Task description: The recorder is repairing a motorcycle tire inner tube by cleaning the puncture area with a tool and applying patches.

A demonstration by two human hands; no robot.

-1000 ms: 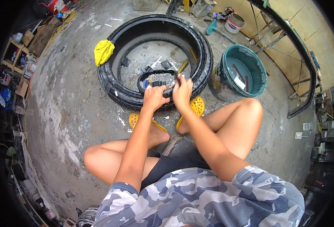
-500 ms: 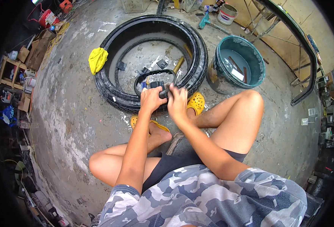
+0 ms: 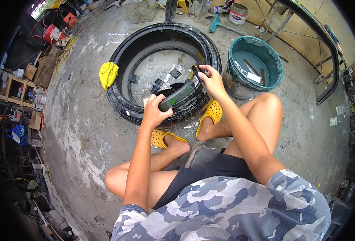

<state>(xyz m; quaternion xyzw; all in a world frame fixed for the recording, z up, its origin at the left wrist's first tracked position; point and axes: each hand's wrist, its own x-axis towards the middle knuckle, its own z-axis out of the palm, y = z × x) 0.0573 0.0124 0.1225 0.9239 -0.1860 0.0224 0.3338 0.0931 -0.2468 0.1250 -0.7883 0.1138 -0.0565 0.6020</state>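
A black curved band [image 3: 179, 96], rubber-looking with green marks, stretches between my two hands above the near rim of a large black tyre [image 3: 125, 106] lying flat on the floor. My left hand [image 3: 153, 113] is closed around its lower left end, thumb toward me. At the upper right end, my right hand [image 3: 212, 82] pinches a dark end piece between thumb and fingers. Dark scraps [image 3: 175, 73] lie on the floor inside the tyre. A brass-coloured tube [image 3: 192, 75] shows there too, partly covered by the band.
A yellow cloth [image 3: 108, 75] hangs on the tyre's left rim. To the right stands a teal bucket [image 3: 235, 82] with water and sticks inside. Behind it are a long-handled teal tool [image 3: 215, 24] and a white pail [image 3: 238, 15]. A black frame [image 3: 332, 72] rises at right.
My hands have moved apart: the right up and right, the left slightly down and left. The band, a loop seen side-on before, now shows its broad surface. The view has shifted slightly.
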